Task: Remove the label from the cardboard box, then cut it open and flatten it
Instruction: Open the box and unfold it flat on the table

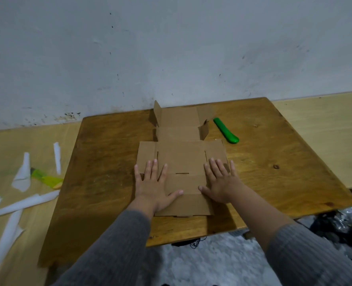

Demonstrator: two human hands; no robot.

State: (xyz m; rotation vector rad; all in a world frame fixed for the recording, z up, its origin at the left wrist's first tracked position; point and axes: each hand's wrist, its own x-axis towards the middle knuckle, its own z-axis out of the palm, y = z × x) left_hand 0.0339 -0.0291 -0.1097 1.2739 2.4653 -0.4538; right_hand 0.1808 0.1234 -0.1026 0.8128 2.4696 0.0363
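The brown cardboard box lies unfolded and nearly flat in the middle of the dark wooden board. Two small flaps at its far end still stand up. My left hand presses palm-down on the box's left side, fingers spread. My right hand presses palm-down on its right side, fingers spread too. A green utility knife rests on the board to the right of the far flaps, apart from both hands. No label shows on the cardboard.
Several torn white paper strips lie on the lighter surface to the left, beside a yellow-green cutter. A stained white wall stands behind the board. Beyond the board's near edge there is floor, with dark clutter at the right.
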